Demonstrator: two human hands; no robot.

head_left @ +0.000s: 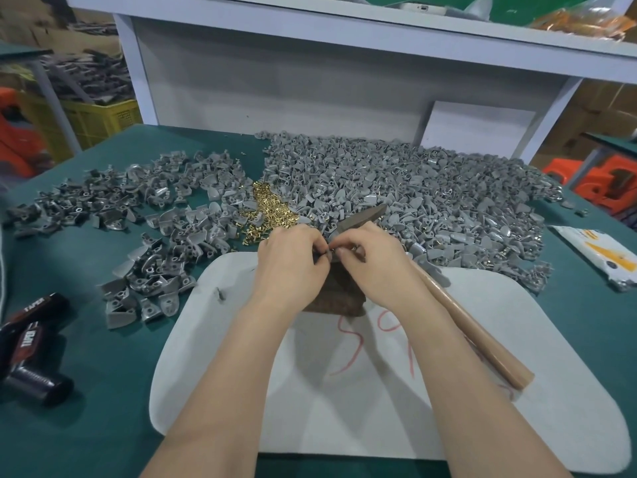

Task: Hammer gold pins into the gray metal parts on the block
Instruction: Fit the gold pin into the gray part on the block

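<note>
We pinch a small gray part [325, 256] just above the block [339, 300], where the curled fingers of our left hand [291, 262] and right hand [374, 265] meet tip to tip, and the hammer [477, 336] slants under the right wrist, head beyond those fingers, handle trailing back, nearer the right hand.

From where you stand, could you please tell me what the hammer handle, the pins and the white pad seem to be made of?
The hammer handle is probably wood: smooth, pale tan, with a dull sheen. The gold pins are shiny yellow metal, perhaps brass; they glint. The white pad looks matte and soft, maybe foam or felt, with rounded corners and a red marker scrawl.
</note>
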